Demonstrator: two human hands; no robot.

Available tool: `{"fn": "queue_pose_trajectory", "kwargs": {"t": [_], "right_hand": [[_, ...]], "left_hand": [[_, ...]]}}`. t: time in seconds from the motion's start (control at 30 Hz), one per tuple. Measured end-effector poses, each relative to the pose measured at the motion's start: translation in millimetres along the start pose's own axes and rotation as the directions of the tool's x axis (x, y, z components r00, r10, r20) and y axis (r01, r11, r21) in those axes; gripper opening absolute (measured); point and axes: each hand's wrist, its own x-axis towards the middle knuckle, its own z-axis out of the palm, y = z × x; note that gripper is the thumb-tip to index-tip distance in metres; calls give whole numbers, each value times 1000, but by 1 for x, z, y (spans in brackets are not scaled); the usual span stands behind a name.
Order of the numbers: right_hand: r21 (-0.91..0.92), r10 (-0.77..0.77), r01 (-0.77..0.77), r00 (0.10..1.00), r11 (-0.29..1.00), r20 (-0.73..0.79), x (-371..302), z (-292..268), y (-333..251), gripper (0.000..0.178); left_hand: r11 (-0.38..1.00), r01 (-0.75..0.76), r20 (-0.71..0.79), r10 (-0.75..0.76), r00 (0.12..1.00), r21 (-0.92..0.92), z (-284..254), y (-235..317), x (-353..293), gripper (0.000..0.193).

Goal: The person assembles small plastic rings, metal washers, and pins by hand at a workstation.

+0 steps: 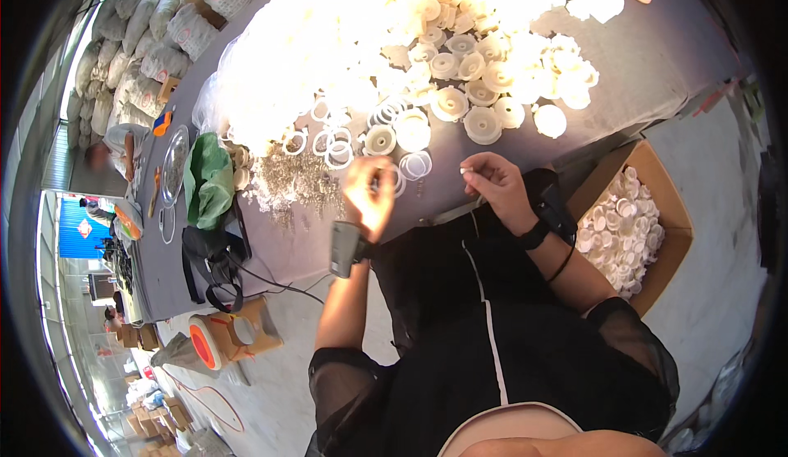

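Observation:
My left hand (369,198) is over the table's near edge, its fingers curled and slightly blurred; what they hold, if anything, cannot be made out. White plastic rings (338,147) lie just beyond it, and one ring (398,180) shows beside its fingertips. To its left spreads a heap of small metal pieces, apparently springs (287,174). My right hand (497,188) is raised at the table edge, thumb and forefinger pinched on a small white piece (465,170) whose kind is too small to tell. Several round white plastic caps (483,125) lie beyond both hands.
Right of my lap stands a cardboard box (675,248) full of white plastic parts (621,231). A green bag (208,180) and a black bag (215,262) lie at left on the table (640,71). An orange-rimmed bin (205,342) stands on the floor. Another person (123,149) sits far left.

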Motion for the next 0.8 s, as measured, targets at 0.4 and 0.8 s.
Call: {"fn": "queue_pose_trajectory", "kwargs": {"t": [0.4,0.8], "right_hand": [[34,4,-3,1000,999,-7,5,-3,4,12],[30,11,-13,998,999,58,11,12,17,9]], "left_hand": [[921,47,46,-70,996,387,-27,-68,26,15],[962,-17,-98,45,994,272,-13,-6,-4,26]]}}
